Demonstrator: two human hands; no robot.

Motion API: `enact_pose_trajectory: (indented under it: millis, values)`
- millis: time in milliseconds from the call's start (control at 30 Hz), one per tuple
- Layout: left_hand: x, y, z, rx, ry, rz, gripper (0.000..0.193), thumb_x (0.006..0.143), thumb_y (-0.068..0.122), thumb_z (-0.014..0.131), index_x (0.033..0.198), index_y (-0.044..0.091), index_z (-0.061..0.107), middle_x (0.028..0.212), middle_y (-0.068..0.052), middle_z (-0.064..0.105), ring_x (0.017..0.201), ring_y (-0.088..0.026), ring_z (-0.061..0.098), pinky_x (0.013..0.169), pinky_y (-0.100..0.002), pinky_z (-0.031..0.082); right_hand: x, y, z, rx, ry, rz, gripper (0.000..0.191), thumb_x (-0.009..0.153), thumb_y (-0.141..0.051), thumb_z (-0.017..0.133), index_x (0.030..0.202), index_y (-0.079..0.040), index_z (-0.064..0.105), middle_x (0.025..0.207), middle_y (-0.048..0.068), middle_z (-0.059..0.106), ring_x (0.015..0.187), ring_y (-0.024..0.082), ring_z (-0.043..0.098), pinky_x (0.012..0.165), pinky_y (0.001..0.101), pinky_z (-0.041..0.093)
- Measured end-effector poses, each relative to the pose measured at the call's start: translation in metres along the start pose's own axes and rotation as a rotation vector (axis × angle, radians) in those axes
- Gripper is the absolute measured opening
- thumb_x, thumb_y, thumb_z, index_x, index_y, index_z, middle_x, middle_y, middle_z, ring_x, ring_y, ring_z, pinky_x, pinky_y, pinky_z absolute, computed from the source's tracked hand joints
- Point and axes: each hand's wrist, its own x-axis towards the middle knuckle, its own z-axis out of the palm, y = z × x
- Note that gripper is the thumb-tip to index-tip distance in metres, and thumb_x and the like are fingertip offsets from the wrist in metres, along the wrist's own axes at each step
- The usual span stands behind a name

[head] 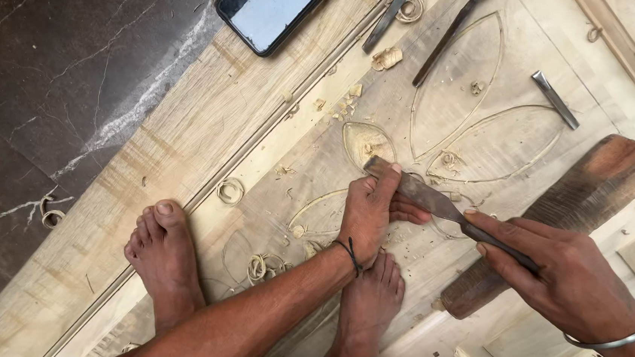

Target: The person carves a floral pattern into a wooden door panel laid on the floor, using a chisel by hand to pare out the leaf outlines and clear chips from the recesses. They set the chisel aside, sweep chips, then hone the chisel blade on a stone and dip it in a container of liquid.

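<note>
Chisel (441, 208): it lies slanted across the middle of the carved wooden panel (200, 127), blade tip at about ten o'clock. The right hand (567, 276) is closed around its handle end at four o'clock; the left hand (373, 216) is clamped on the blade near the tip. Two bare feet (165, 258) press on the panel at seven o'clock. A dark wooden mallet (562, 216) lies just beside the right hand. Farther off, at twelve to one o'clock, rest two more chisels (456, 20), a small metal gouge (554, 99) and a phone (274, 8).
</note>
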Motion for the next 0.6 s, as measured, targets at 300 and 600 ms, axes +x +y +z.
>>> enact_pose_trajectory:
  millis: [300, 600]
  values:
    - [-0.004, -0.003, 0.001, -0.050, 0.036, -0.017, 0.051, 0.108, 0.038, 0.052, 0.092, -0.010, 0.064, 0.083, -0.023, 0.072, 0.068, -0.028, 0.075, 0.066, -0.037, 0.065, -0.005, 0.012, 0.012, -0.046, -0.028, 0.094, 0.055, 0.086, -0.024, 0.077, 0.141, -0.024, 0.070, 0.075, 0.006, 0.075, 0.059, 0.020, 0.064, 0.055, 0.0361, 0.054]
    - [-0.002, 0.003, 0.000, 0.010, 0.051, 0.029, 0.054, 0.108, 0.039, 0.051, 0.093, -0.011, 0.063, 0.081, -0.027, 0.072, 0.066, -0.029, 0.075, 0.064, -0.038, 0.066, 0.003, -0.009, 0.008, -0.044, 0.067, -0.053, 0.049, 0.085, -0.020, 0.077, 0.133, -0.018, 0.070, 0.080, 0.009, 0.073, 0.058, 0.023, 0.066, 0.055, 0.0365, 0.054]
